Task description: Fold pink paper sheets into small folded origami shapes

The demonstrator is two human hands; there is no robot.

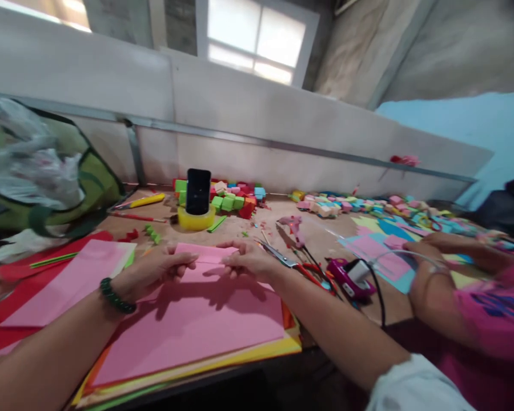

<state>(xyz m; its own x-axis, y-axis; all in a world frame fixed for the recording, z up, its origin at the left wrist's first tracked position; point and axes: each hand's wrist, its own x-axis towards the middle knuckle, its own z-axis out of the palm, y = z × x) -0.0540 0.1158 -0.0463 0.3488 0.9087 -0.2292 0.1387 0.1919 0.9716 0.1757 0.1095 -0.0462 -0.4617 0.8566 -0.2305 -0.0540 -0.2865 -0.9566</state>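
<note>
Pinching pink paper's [205,254] far edge, both hands [154,273], scissors [282,260] just beside.

We see a pink paper sheet [205,254], a bigger pink sheet [188,325] over yellow and orange ones, red paper [8,274] at the desk's left edge, a yellow tape roll [196,220], a black phone [197,191], red-handled scissors [295,265], a dark green bead bracelet [116,297], and green, pink, blue paper cubes [231,200].

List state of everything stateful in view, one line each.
pink paper strip: pinched at both ends, partly folded
left hand: closed on the strip
right hand: closed on the strip
scissors: lying on the table, blades shut
phone: upright in tape roll, screen dark
</note>
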